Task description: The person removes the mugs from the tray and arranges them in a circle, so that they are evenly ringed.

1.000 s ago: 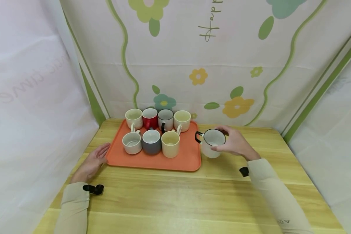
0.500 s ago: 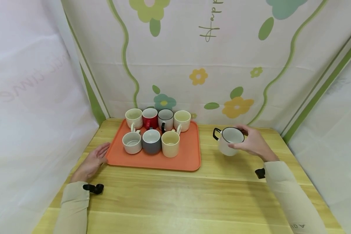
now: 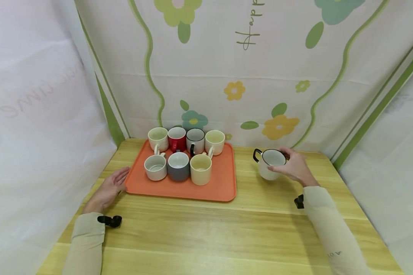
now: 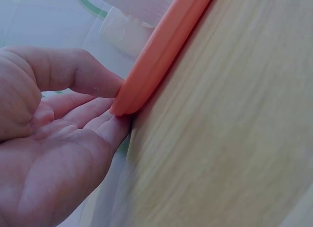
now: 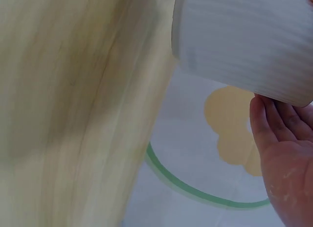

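Observation:
My right hand [image 3: 292,166] grips a white enamel-look mug [image 3: 268,174] with a black rim, thumb and fingers around its side. Its black handle [image 3: 257,155] points left. In the right wrist view the ribbed wall of this mug [image 5: 244,41] hangs close over the wood, fingers [image 5: 271,122] against its rim end. At the other side, my left hand [image 3: 110,189] holds the near left corner of an orange tray [image 3: 179,193]. The left wrist view has the thumb on the tray's rim [image 4: 151,65] and the fingers by its underside.
Several mugs stand on the tray in two rows, among them a red mug [image 3: 181,143], a grey mug [image 3: 179,173] and a cream mug [image 3: 200,175]. A flowered curtain [image 3: 206,76] closes off the back of the wooden table [image 3: 206,236] and both sides.
My right hand has carried the black-rimmed mug rightward, away from the tray's right edge, then slightly lower. The left hand and the tray stay in place.

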`<state>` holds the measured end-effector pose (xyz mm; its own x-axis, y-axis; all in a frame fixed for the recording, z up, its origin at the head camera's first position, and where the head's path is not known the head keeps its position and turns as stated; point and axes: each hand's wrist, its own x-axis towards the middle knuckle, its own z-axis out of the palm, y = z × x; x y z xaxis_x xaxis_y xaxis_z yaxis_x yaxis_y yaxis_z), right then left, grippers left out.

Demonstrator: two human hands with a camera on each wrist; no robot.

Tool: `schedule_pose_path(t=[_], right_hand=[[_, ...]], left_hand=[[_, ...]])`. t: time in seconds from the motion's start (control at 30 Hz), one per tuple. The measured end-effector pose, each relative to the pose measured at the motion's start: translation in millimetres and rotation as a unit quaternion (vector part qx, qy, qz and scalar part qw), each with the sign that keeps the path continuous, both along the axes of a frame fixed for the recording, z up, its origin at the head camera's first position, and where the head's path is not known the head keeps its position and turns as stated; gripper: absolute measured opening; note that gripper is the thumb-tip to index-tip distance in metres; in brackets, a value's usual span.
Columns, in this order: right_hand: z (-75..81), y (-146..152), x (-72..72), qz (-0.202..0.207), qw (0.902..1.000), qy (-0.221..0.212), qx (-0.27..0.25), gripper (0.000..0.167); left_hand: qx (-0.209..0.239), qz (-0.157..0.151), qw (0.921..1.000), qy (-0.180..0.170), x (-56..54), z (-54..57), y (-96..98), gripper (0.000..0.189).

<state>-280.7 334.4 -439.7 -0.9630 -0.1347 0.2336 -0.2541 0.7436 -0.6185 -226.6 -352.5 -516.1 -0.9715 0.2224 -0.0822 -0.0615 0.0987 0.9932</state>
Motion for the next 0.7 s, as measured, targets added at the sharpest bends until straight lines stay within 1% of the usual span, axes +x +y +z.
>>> schedule_pose_path(t=[0.13, 0.3, 0.47, 0.7], right_hand=[[-9.0, -7.0, -9.5, 0.007, 0.9998, -0.010, -0.016, 0.078], [-16.9, -14.7, -17.3, 0.016, 0.9994, -0.017, -0.024, 0.077], [-19.4, -20.9, -24.0, 0.022, 0.9994, -0.014, -0.021, 0.077], [-21.7, -25.8, -28.5, 0.032, 0.9985, -0.030, -0.034, 0.075]], left_hand=[[0.001, 0.001, 1.0000, 0.000, 0.7, -0.1, -0.3, 0.092], [0.002, 0.000, 1.0000, 0.000, 0.9, -0.1, 0.8, 0.092], [0.004, 0.003, 1.0000, 0.001, 0.3, -0.4, 1.0, 0.093], [-0.002, 0.005, 1.0000, 0.002, -0.3, -1.4, 0.1, 0.093]])
